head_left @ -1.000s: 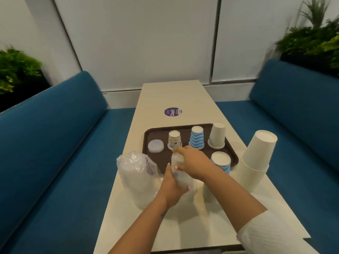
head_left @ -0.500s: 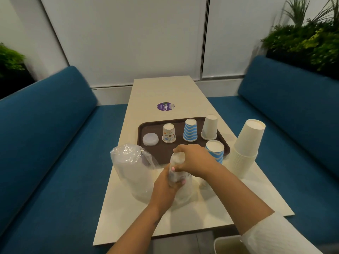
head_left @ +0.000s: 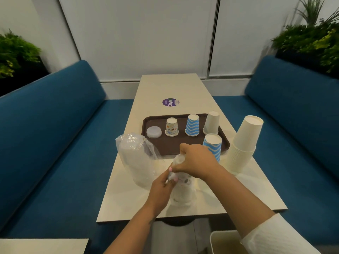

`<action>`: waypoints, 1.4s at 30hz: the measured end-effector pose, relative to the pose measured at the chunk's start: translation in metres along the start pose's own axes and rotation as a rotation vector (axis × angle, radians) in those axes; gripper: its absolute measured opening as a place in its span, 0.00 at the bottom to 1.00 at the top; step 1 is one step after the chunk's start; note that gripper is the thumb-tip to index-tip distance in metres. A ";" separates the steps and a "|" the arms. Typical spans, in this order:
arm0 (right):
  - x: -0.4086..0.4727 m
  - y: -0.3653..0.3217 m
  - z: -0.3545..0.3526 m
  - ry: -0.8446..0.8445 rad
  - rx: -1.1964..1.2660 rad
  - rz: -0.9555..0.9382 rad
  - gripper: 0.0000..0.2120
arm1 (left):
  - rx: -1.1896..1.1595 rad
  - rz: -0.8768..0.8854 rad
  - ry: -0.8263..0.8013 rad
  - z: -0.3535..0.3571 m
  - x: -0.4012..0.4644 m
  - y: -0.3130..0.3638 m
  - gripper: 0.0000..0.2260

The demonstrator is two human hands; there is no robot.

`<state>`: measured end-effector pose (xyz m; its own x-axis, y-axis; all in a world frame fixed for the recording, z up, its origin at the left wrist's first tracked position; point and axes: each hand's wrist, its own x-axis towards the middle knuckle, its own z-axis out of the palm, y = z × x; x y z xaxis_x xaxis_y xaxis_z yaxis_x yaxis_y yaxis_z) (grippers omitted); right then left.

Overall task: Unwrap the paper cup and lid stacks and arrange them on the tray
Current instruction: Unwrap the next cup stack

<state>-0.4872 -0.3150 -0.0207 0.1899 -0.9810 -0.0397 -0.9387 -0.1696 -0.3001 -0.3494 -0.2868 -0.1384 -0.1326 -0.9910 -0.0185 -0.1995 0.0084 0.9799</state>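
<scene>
A plastic-wrapped stack of printed paper cups [head_left: 182, 189] stands upside down on the table in front of the brown tray [head_left: 170, 147]. My right hand [head_left: 196, 160] grips the top of this stack. My left hand [head_left: 162, 187] pinches the clear wrap on its left side. On the tray stand a white lid [head_left: 154, 132], a printed cup [head_left: 172, 127], a blue zigzag cup [head_left: 192, 125], a plain white cup [head_left: 211, 122] and a second blue zigzag cup stack [head_left: 212, 148], partly hidden by my right hand.
A wrapped stack of lids in clear plastic [head_left: 136, 158] stands left of my hands. A tall stack of plain white cups [head_left: 244, 143] stands at the table's right edge. Blue benches flank the table [head_left: 170, 88]. A bin's rim [head_left: 220, 237] shows below.
The camera has pulled back and tilted a little. My left hand has slid lower along the wrapped cup stack and now pinches the wrap; my right hand stays on its top.
</scene>
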 end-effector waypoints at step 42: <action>-0.037 0.057 0.084 -0.470 1.301 0.596 0.37 | -0.050 -0.458 -0.105 0.003 -0.031 -0.010 0.13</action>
<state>-0.5230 -0.2807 -0.1166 0.1919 -0.7129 -0.6745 -0.0543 0.6785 -0.7326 -0.3461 -0.2560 -0.1478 -0.1395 -0.8722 -0.4689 -0.2141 -0.4358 0.8742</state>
